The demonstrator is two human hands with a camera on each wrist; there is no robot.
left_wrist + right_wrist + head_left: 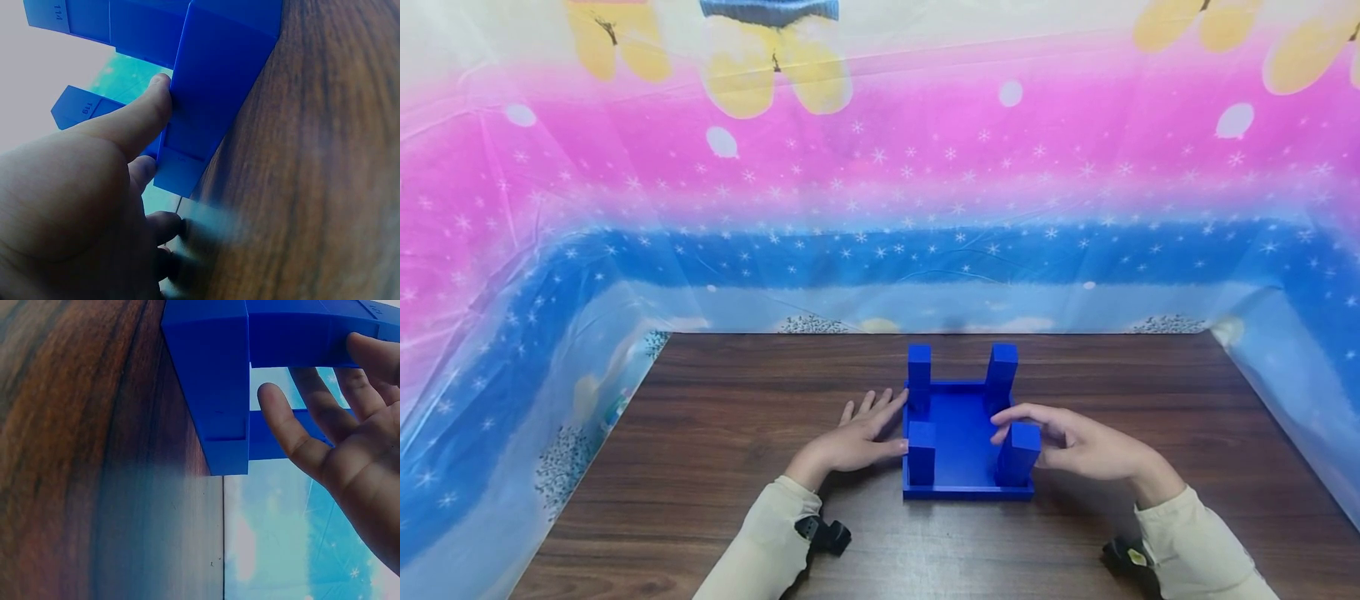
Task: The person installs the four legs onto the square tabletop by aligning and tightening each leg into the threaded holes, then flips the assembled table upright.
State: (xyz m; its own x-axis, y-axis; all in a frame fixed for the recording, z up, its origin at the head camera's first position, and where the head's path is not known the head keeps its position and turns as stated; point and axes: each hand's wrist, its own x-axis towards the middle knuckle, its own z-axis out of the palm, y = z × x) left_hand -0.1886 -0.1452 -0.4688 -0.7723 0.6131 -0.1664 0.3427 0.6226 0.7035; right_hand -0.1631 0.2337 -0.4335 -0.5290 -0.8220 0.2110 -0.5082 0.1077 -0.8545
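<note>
A blue plastic tray-like piece (964, 450) lies on the brown wooden table, with a square post standing at each corner. My left hand (853, 442) rests against its left side, fingers stretched forward and the thumb (157, 94) touching the side wall. At the front right corner, my right hand (1086, 446) holds a blue post (1020, 454), its thumb (372, 353) on one face and fingers reaching behind. The fingertips behind that post are partly hidden. Small raised or engraved characters mark some post ends.
The wooden table (737, 375) reaches back to a pink and blue patterned cloth (850, 250), which hangs behind it and along both sides. Black straps with small devices sit at the left wrist (825, 534) and right wrist (1123, 552).
</note>
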